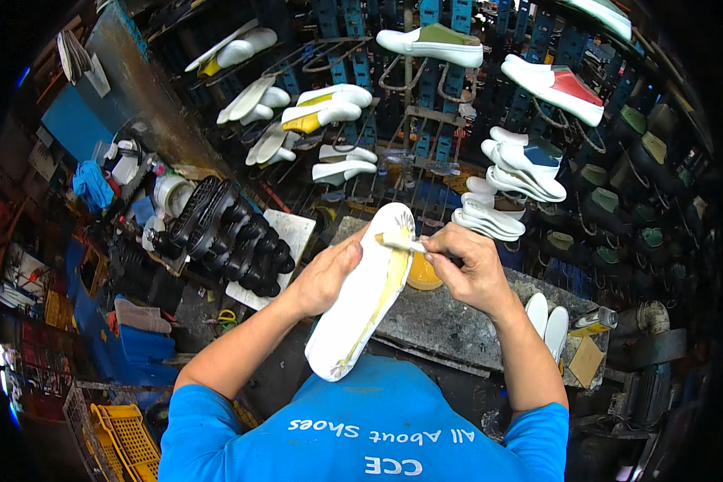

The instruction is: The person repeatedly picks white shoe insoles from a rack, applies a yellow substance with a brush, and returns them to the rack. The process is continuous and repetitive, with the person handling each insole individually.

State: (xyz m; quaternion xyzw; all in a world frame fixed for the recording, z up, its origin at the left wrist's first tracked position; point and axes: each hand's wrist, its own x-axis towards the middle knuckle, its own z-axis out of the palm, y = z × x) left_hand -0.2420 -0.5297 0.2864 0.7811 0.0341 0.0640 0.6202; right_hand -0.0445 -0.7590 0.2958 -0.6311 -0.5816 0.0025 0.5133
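Note:
My left hand [327,279] is closed around the side of a white shoe [367,293], whose bottom faces up toward me. The shoe is tilted, one end close to my blue shirt and the other pointing away. A yellowish wet-looking streak runs along its right part, and dark marks show near the far end. In my right hand [467,269] a small brush [399,242] is pinched, its pale head touching the shoe bottom near the far end. Just beyond the shoe, partly covered by it and my right hand, a container of yellow liquid [423,275] stands on the worn grey bench [450,321].
Several white shoes [430,46] hang on a rack across the bench. Two pale soles [555,329], a can [596,321] and a cardboard piece [586,361] lie at the bench's right. Black soles [237,241] are piled at left. Yellow crates [127,442] stand lower left.

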